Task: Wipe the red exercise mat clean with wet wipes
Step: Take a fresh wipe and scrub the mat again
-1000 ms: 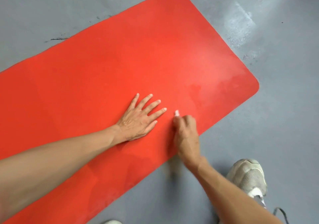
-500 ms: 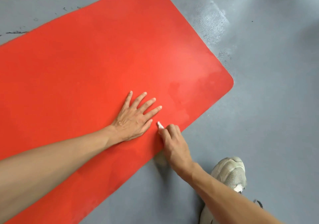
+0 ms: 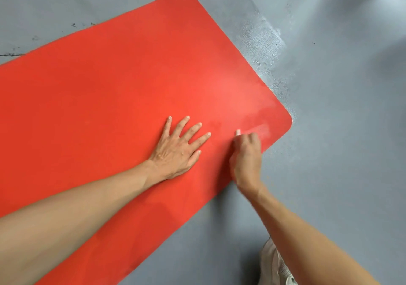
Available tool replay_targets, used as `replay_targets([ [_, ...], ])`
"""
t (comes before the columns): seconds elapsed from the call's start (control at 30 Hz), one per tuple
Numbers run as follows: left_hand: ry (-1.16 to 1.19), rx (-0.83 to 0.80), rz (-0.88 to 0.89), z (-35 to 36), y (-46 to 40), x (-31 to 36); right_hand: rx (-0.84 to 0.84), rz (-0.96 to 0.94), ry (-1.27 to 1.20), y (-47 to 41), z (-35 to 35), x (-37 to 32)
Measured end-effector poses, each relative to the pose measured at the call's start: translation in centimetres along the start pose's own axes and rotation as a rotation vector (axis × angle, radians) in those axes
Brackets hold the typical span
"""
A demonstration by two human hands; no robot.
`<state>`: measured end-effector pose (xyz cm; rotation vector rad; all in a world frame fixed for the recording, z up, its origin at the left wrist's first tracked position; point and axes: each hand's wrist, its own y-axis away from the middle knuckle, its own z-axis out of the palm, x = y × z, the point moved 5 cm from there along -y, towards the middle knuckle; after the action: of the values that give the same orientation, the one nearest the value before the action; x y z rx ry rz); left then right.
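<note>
The red exercise mat lies flat on the grey floor and fills the left and middle of the head view. My left hand presses on it palm down with fingers spread. To its right, near the mat's front right corner, my right hand is curled over a wet wipe. Only a small white tip of the wipe shows above the knuckles. A pale damp streak runs on the mat just beyond the right hand.
Grey floor surrounds the mat, with a scuffed pale patch beyond the mat's right edge. A light-coloured shoe is at the bottom, under my right forearm. A dark object sits at the top right corner.
My right hand with the wipe has swept to the right along the mat's near edge, away from my left hand. The left hand stays pressed in place.
</note>
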<state>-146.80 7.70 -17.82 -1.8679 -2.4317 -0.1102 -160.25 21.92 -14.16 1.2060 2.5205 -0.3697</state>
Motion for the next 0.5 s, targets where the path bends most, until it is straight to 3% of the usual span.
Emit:
replay_targets([
  [0.07,0.005,0.003,-0.004,0.2,-0.2,0.3,-0.163,-0.308,0.034,1.4,0.1,-0.6],
  [0.13,0.01,0.009,-0.006,0.2,-0.2,0.5,-0.179,-0.422,0.062,-2.1,-0.8,2.4],
  [0.2,0.012,0.024,-0.008,0.3,-0.2,0.2,-0.023,-0.244,0.08,-7.5,-2.4,6.8],
  [0.3,0.005,0.046,-0.009,0.3,-0.4,-0.3,0.13,0.218,-0.013,-11.9,-3.4,11.0],
  [0.37,0.008,0.054,-0.02,0.2,-0.9,-0.8,0.175,0.295,-0.024,-10.9,-2.3,9.3],
  [0.43,0.013,0.062,-0.044,-0.1,-1.8,-1.4,0.154,0.12,-0.054,-7.7,-1.1,5.2],
  [0.5,0.018,0.058,-0.073,-0.3,-2.8,-1.9,-0.036,-0.207,-0.072,-2.9,0.2,1.3],
])
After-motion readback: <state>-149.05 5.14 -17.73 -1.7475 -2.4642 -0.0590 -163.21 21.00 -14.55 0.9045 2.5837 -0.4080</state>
